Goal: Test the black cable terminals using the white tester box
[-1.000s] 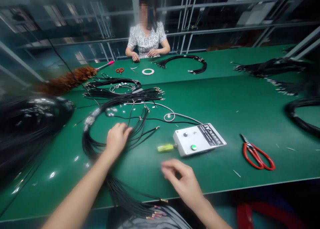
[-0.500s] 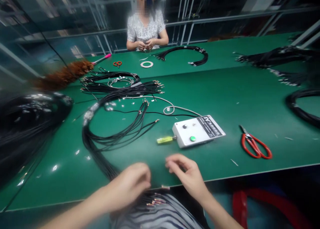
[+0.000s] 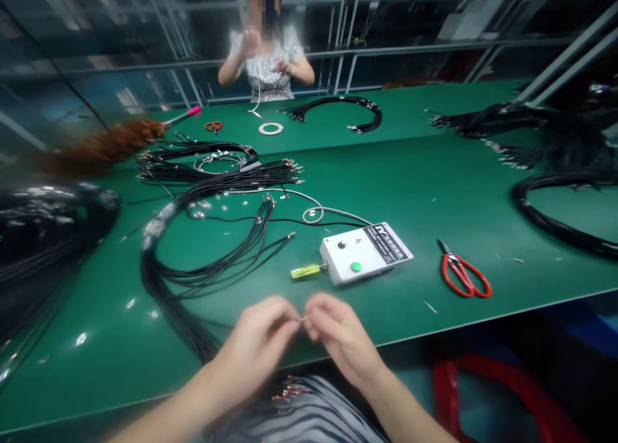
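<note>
My left hand and my right hand meet just above the table's near edge, both with fingers pinched. Between the fingertips runs a thin wire end, most of it hidden by the fingers. A bundle of black wires curves across the table to my left and passes behind my left forearm. Bare copper wire ends lie in my lap, below the hands. Beyond my fingers stands a white control box with a green button and a yellow-green piece sticking out of its left side.
Red-handled cutters lie right of the box. More black wire bundles rest at left, right and far back. A brown duster, small red scissors and a white ring lie farther off. A co-worker sits opposite.
My hands have come together from apart, and a wire end now shows between their fingertips. The co-worker has raised one hand, with a white strip hanging below. The view has shifted slightly.
</note>
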